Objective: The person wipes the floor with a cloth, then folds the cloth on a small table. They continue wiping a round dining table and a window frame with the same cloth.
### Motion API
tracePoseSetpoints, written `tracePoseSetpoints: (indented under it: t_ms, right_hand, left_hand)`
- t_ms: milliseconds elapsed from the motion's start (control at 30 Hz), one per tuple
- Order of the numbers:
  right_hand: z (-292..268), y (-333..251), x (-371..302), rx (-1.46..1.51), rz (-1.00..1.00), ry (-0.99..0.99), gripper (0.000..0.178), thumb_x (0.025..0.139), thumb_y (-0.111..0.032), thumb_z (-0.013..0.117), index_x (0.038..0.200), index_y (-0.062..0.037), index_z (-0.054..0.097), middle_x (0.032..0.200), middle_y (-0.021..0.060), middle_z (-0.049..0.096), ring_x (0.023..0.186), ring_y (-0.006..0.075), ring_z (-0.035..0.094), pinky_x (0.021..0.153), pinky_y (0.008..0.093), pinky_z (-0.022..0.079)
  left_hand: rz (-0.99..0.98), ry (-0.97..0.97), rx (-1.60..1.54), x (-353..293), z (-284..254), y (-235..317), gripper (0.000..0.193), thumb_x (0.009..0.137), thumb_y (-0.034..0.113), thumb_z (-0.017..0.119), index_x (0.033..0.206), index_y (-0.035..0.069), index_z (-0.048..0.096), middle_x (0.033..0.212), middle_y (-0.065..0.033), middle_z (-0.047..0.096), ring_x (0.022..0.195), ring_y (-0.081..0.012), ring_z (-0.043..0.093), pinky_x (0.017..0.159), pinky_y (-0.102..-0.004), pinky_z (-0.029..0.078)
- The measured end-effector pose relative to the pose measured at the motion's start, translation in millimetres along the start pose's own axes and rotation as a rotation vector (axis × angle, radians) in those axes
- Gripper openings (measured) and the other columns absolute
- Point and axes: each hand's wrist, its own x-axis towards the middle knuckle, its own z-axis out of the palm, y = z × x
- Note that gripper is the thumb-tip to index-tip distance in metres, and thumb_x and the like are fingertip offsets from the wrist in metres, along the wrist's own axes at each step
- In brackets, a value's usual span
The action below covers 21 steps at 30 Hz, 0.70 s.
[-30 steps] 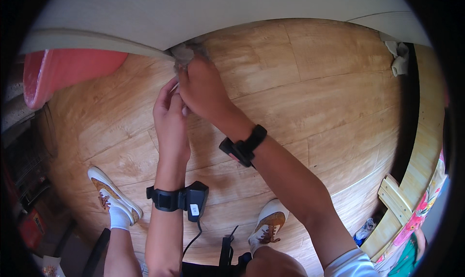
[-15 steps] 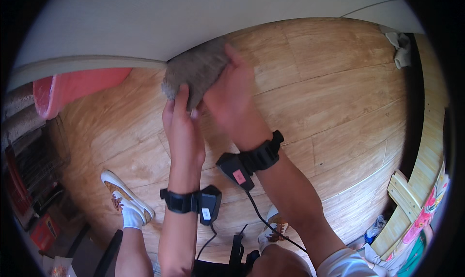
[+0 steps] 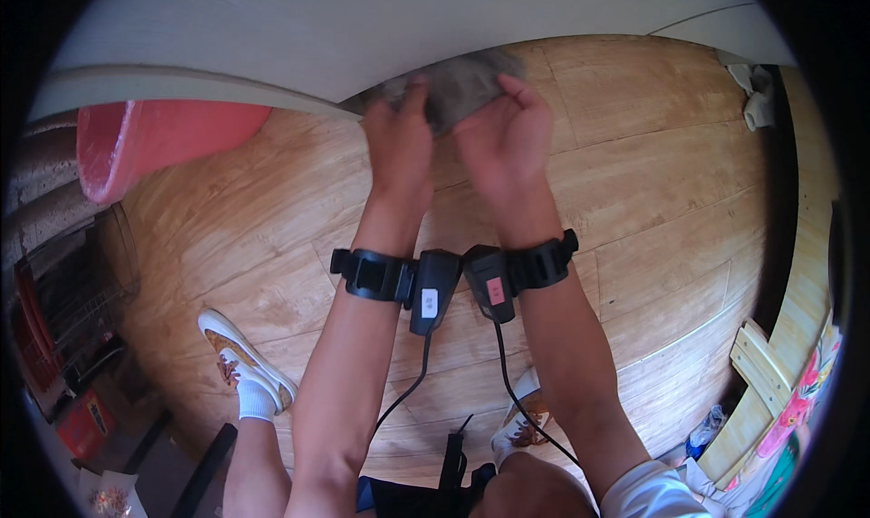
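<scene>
A folded grey cloth (image 3: 462,90) is stretched between my two hands, up against the lower edge of a large pale panel (image 3: 362,29). My left hand (image 3: 397,146) grips the cloth's left end, with the thumb on top. At its right end my right hand (image 3: 509,137) holds it with the palm turned up and the thumb over it; most of its fingers are hidden beneath. The cloth's far side goes out of sight at the panel's edge. Each wrist bears a black strap with a small box and a cable.
A pink plastic tub (image 3: 181,142) stands at the left under the panel. Wood-look floor (image 3: 634,183) spreads around my feet. Dark racks and a red box (image 3: 83,425) line the left side. A pale cloth (image 3: 757,96) lies at the far right, by a wooden board (image 3: 761,368).
Both hands have moved the cloth to the right and slightly farther away. My left hand has shifted more than the right, and the cloth now lies flatter against the panel.
</scene>
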Motion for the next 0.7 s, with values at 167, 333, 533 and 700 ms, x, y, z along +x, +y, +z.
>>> tracePoseSetpoints:
  t_ms: [167, 333, 533, 700]
  right_hand:
    - [-7, 33, 1, -0.408, 0.009, 0.184, 0.021, 0.103, -0.014, 0.056, 0.120, -0.0012, 0.057, 0.120, 0.0140, 0.066, 0.114, 0.0262, 0.062, 0.100, 0.0423, 0.050]
    - [13, 47, 1, -0.528, -0.084, 0.261, 0.017, 0.103, -0.010, 0.057, 0.117, -0.0017, 0.053, 0.117, 0.0108, 0.062, 0.107, 0.0204, 0.059, 0.095, 0.0393, 0.049]
    - [15, 17, 6, -0.324, -0.143, 0.310, 0.018, 0.102, -0.007, 0.055, 0.119, -0.0010, 0.052, 0.119, 0.0108, 0.061, 0.109, 0.0215, 0.059, 0.096, 0.0392, 0.049]
    - [5, -41, 15, -0.433, -0.269, 0.345, 0.023, 0.100, -0.004, 0.053, 0.122, -0.0012, 0.055, 0.120, 0.0117, 0.063, 0.112, 0.0215, 0.059, 0.097, 0.0387, 0.048]
  left_hand:
    - [-0.079, 0.028, -0.241, -3, -40, 0, 0.027, 0.105, 0.013, 0.059, 0.127, -0.001, 0.063, 0.132, -0.0130, 0.065, 0.123, -0.0221, 0.061, 0.107, -0.0372, 0.047]
    - [-0.072, -0.038, -0.266, -9, -34, 6, 0.026, 0.107, 0.008, 0.053, 0.130, -0.004, 0.055, 0.133, -0.0133, 0.063, 0.123, -0.0221, 0.060, 0.106, -0.0361, 0.047]
    - [-0.120, -0.117, -0.235, -5, 1, 3, 0.025, 0.107, 0.010, 0.053, 0.128, -0.003, 0.056, 0.133, -0.0135, 0.063, 0.122, -0.0224, 0.060, 0.107, -0.0373, 0.046]
    - [-0.118, -0.256, -0.094, 6, 41, -7, 0.028, 0.108, 0.013, 0.054, 0.131, -0.001, 0.057, 0.134, -0.0132, 0.063, 0.126, -0.0244, 0.059, 0.109, -0.0414, 0.045]
